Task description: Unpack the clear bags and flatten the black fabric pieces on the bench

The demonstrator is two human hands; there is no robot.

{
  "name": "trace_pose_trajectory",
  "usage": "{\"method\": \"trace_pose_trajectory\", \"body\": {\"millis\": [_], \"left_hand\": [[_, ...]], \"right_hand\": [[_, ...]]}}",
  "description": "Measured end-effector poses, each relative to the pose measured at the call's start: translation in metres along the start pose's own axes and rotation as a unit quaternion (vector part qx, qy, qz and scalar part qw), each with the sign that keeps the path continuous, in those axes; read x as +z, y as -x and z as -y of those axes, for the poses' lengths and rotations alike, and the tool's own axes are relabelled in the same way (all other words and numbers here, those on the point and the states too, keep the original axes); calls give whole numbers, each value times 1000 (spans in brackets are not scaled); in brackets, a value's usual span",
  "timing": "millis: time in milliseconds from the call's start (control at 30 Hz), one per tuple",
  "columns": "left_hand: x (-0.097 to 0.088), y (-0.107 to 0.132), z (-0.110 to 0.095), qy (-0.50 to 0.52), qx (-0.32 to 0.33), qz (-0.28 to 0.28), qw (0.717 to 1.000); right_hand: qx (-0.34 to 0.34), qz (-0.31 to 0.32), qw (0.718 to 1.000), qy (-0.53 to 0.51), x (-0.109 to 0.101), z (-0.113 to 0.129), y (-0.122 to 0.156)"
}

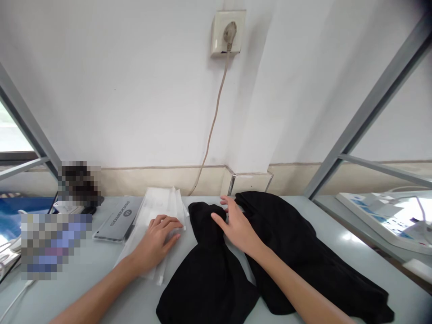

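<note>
My left hand (157, 238) rests on a stack of clear plastic zip bags (162, 202), its fingers slightly bent and the thumb apart. To the right of the bags lies a black cloth piece (209, 279), narrow at the far end and wide toward me; it looks like a thin stretch garment. Over its far right edge hovers or rests my right hand (238, 227), thumb and fingers spread; whether it touches the cloth I cannot tell. A larger heap of black cloth (297, 252) lies under and beside my right forearm.
Left of the bags is a grey ROCKBROS packet (118, 220). Cables and a blurred patch (56, 247) sit at the far left. A cord (216, 108) hangs from a wall socket (228, 33) behind the table. Grey metal frame bars (367, 103) stand on both sides.
</note>
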State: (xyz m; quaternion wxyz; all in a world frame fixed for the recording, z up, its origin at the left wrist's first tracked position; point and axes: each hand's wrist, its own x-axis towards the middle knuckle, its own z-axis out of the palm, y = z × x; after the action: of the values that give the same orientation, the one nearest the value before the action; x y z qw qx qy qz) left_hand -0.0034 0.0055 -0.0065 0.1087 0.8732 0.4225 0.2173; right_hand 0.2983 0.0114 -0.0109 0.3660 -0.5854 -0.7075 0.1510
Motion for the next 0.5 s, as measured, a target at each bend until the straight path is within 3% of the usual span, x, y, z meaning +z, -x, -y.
{"method": "trace_pose_trajectory", "body": {"millis": [133, 233, 333, 400, 500], "left_hand": [[6, 1, 5, -14, 17, 7, 1000], [9, 1, 7, -16, 12, -1, 1000], [10, 0, 8, -9, 2, -29, 1000], [8, -1, 7, -1, 4, -52, 999], [5, -2, 5, 26, 20, -44, 998]], "right_hand": [[-83, 95, 989, 71, -1, 2, 4], [-112, 141, 984, -9, -5, 7, 5], [-71, 180, 969, -153, -9, 15, 4], [-39, 217, 945, -241, -12, 20, 3], [-8, 269, 907, -323, -16, 26, 4]]}}
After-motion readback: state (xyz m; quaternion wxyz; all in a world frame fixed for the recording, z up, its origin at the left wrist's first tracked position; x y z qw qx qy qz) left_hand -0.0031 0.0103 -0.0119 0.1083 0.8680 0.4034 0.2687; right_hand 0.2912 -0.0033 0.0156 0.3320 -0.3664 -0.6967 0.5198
